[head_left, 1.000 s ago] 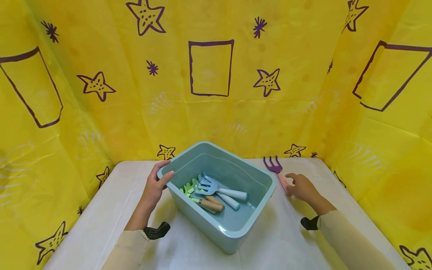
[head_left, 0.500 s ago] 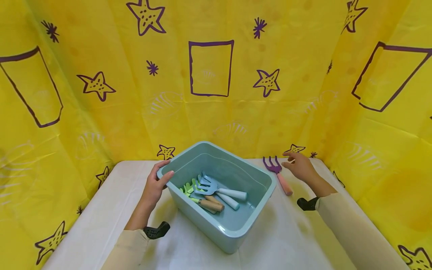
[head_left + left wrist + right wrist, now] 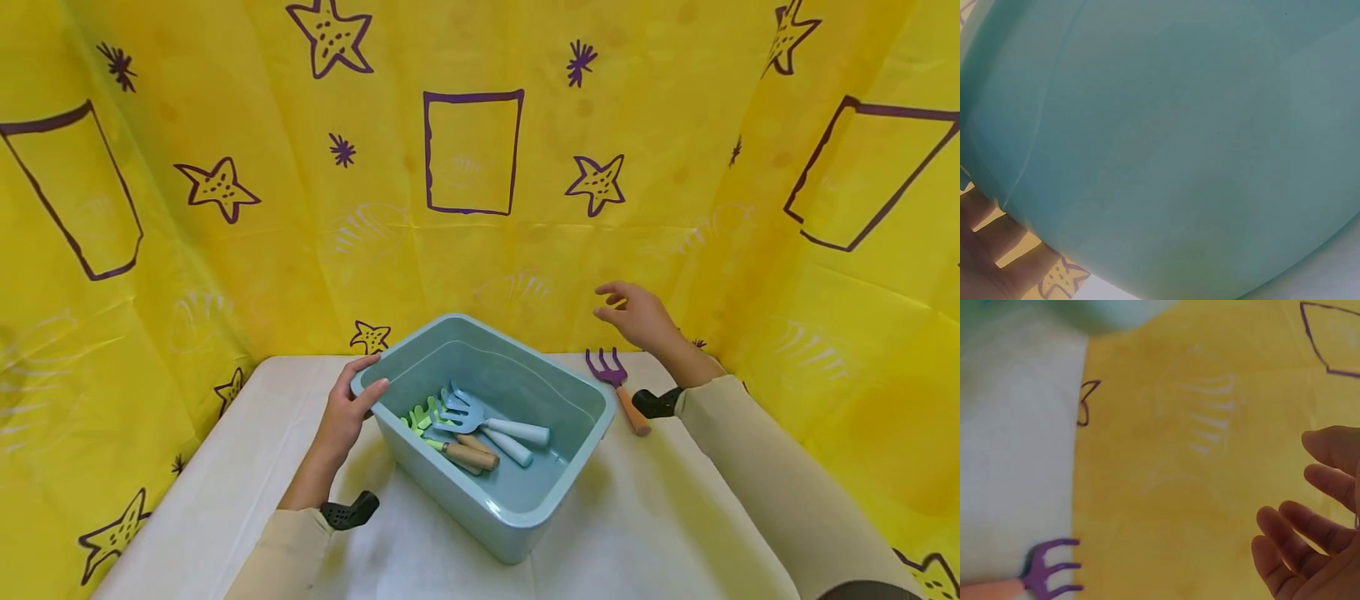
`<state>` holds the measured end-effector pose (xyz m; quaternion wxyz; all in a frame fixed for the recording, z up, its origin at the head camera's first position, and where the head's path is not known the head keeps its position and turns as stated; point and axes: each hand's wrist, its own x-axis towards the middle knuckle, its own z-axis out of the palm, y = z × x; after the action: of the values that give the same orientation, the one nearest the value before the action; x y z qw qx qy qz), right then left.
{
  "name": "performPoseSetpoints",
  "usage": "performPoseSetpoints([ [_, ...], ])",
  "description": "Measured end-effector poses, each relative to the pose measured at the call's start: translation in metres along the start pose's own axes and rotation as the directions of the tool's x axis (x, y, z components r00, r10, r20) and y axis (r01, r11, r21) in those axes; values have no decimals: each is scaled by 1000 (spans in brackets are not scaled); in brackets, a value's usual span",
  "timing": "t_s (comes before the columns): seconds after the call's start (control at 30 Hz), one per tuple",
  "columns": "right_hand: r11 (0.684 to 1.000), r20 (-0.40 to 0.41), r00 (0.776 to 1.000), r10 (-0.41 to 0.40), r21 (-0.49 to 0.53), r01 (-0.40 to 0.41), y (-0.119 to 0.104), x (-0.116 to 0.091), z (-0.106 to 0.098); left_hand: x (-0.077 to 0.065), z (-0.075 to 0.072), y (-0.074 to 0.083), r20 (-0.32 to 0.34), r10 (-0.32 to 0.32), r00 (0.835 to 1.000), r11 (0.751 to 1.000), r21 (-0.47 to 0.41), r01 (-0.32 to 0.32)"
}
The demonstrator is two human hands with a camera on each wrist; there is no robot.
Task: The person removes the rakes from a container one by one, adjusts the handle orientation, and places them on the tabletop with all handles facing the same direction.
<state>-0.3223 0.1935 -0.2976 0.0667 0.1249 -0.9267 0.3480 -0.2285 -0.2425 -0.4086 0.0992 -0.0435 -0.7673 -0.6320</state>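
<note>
A pale blue-green plastic bin stands askew on the table, and my left hand grips its left corner, thumb over the rim. Inside lie blue hand forks and green hand forks with wooden handles, piled together. Right of the bin, a purple hand fork with an orange-pink handle lies on the cloth, tines toward the back. My right hand is raised beyond that fork, fingers loosely bent and holding nothing. In the right wrist view its fingers are spread apart. The bin wall fills the left wrist view.
A white cloth covers the table. Yellow sheets with purple starfish and outlined shapes hang at the back and both sides, close to the table's edges. Black wrist straps sit over both beige sleeves.
My right hand has left the purple fork's handle and moved up and back, past the tines, toward the yellow sheet. The fork, the bin and my left hand stay where they were.
</note>
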Motion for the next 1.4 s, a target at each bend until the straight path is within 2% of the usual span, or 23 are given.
performPoseSetpoints([
  [0.23,997,66,995,-69,41,66,-48,21,8,1,-3,-1,-5,7,1000,1000,-1,-7],
  [0.43,988,138,982,-131,95,119,-84,31,30,0,-4,-2,-5,13,1000,1000,-6,-13],
  [0.6,975,229,956,-183,170,146,-106,31,58,-1,-5,-2,-8,10,1000,1000,-5,-10],
  [0.77,957,339,913,-225,253,142,-114,30,85,-1,-4,-1,-2,4,1000,1000,-14,-4],
  [0.9,957,429,866,-255,241,163,-113,30,99,-1,-3,0,0,-1,1000,1000,-16,1],
  [1.03,961,553,794,-253,239,140,-108,32,110,-1,-4,0,-5,-4,1000,1000,-11,4],
  [1.17,969,662,718,-214,236,71,-105,32,118,0,-3,0,-13,-3,1000,1000,-11,3],
  [1.3,986,759,637,-136,163,15,-100,32,126,0,-1,0,-10,-8,1000,1000,-6,8],
  [1.4,993,805,590,-70,115,-40,-96,31,129,0,-1,0,-13,-9,1000,1000,-1,9],
])
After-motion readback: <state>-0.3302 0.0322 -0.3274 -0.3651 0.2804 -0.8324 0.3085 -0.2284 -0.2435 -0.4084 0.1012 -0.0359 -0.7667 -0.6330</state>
